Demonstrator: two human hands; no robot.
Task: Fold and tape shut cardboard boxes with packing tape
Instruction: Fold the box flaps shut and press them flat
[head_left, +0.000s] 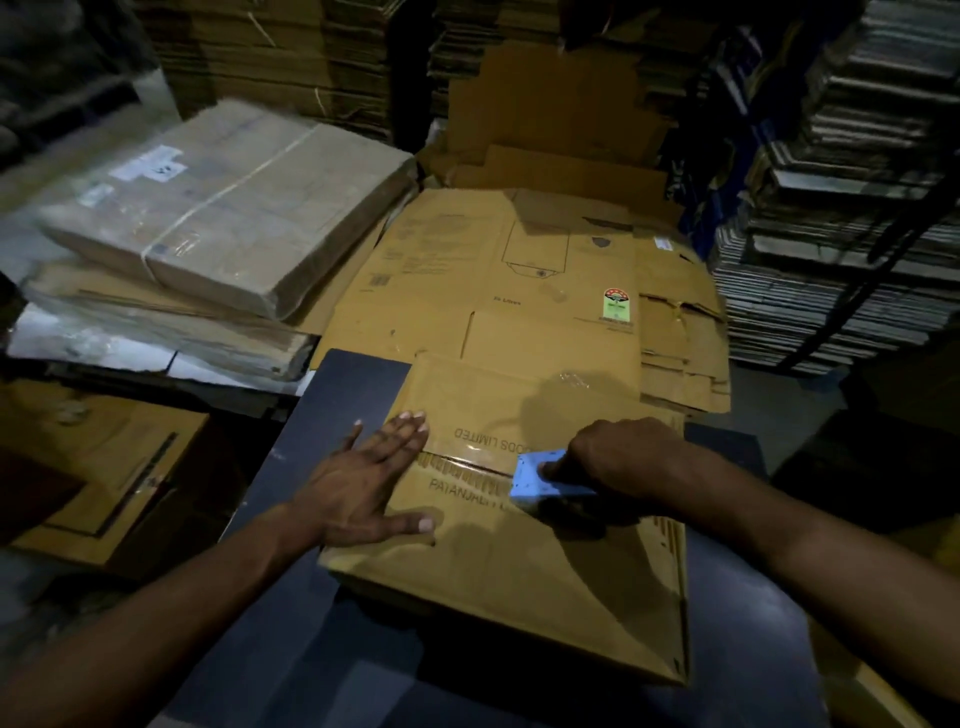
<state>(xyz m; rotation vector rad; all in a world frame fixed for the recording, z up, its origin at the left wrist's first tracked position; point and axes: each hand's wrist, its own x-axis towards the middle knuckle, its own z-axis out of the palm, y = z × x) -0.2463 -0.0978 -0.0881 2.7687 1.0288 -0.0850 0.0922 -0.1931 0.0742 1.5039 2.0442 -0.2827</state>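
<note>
Pressing flat on the near-left part of a cardboard box (519, 571), the left hand (363, 483) lies with fingers straight and spread, its grip open, the thumb pointing toward the right of the frame along the nearer flap. The box occupies the lower centre of the frame on a dark surface (353, 384). Its top is tan, with two flaps meeting at a seam (462, 464) that runs left to right between the hands. Printed lettering stands on both sides of the seam, upside down on the far flap; a row of short dark printed bars lines the seam's near edge. A glossy strip covers the seam between the hands. The right edge of the box shows corrugated layers.

The right hand (618, 457), at centre right, has its grip closed around a light blue tape dispenser (540, 475), whose blue face rests on the box top at the seam. The tape roll itself cannot be made out.

Beyond the box, in the middle of the frame, lies a pile of flattened cartons (509, 280), the top one bearing a small green and red label (616, 304). At upper left sits a strapped, plastic-wrapped bundle (234, 208). Tall stacks of flat cardboard (841, 208) fill the right edge.
</note>
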